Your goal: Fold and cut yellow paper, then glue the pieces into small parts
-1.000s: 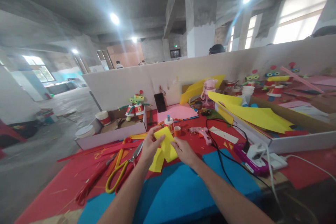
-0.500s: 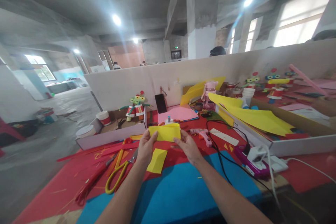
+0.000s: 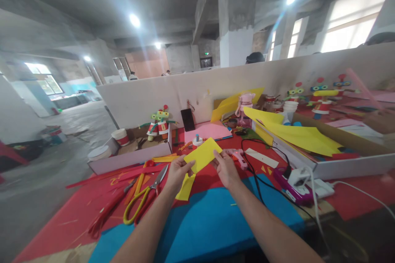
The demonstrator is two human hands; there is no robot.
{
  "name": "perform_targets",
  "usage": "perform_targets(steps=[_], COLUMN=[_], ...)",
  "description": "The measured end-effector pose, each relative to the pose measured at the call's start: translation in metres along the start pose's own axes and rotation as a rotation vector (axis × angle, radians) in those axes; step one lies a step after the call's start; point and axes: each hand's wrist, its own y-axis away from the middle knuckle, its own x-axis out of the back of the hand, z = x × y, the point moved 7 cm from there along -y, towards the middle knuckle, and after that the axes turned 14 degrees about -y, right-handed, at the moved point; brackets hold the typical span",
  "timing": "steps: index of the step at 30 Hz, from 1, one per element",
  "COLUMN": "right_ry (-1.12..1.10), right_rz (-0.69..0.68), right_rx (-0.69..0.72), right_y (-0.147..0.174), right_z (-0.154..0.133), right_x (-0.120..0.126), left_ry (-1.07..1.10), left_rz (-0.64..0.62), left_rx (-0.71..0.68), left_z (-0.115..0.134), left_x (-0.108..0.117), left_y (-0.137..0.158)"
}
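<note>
Between my two hands a rectangle of yellow paper (image 3: 203,155) is held up, tilted with its right end higher. My left hand (image 3: 180,171) pinches its lower left corner, thumb on top. My right hand (image 3: 226,167) grips the right edge between thumb and fingers. Beneath, a second yellow paper piece (image 3: 185,188) lies on the red sheet, partly covered by my left hand. Left of my left forearm rest scissors (image 3: 150,191) with yellow and red handles. Just past my right hand sits a pink glue gun (image 3: 238,157).
Two paper-cup robot figures (image 3: 159,123) stand in a low box (image 3: 132,160) at left. A larger box (image 3: 345,168) with yellow sheets is at right. Black cables run to a purple power strip (image 3: 291,187). A blue sheet (image 3: 210,226) covers the near edge; a white partition (image 3: 148,98) stands behind.
The yellow paper has turned from level to slanting, its right end raised. My left hand has shifted slightly right and lower. At far right another person's hand has come into view.
</note>
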Motion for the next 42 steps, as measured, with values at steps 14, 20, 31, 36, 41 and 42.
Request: perform_targets(steps=[14,20,31,36,41,42], right_ry=[-0.051,-0.014,0.331,0.394,0.336,0.359], right_rz=[-0.117,-0.122,-0.311,-0.412,-0.348,-0.303], right_rx=[-0.251,-0.226,-0.473,-0.536,-0.454,-0.387], right_y=[0.013,0.009,0.032,0.042,0.028,0.022], right_z=[0.015,0.015,0.035,0.038,0.031,0.027], right_x=[-0.012,-0.008,-0.018,-0.025,-0.019,-0.015], left_ry=[0.150,0.084,-0.116,-0.171,-0.184,-0.169], left_rz=[-0.487,-0.581,-0.324,-0.352,-0.153,-0.083], left_rx=[0.193,0.222,-0.120,0.005,-0.056,-0.075], left_z=[-0.019,-0.018,0.035,0.022,0.023,0.024], left_x=[-0.061,-0.061,-0.006,-0.011,0.006,0.011], left_y=[0.026,0.030,0.012,0.017,0.005,0.003])
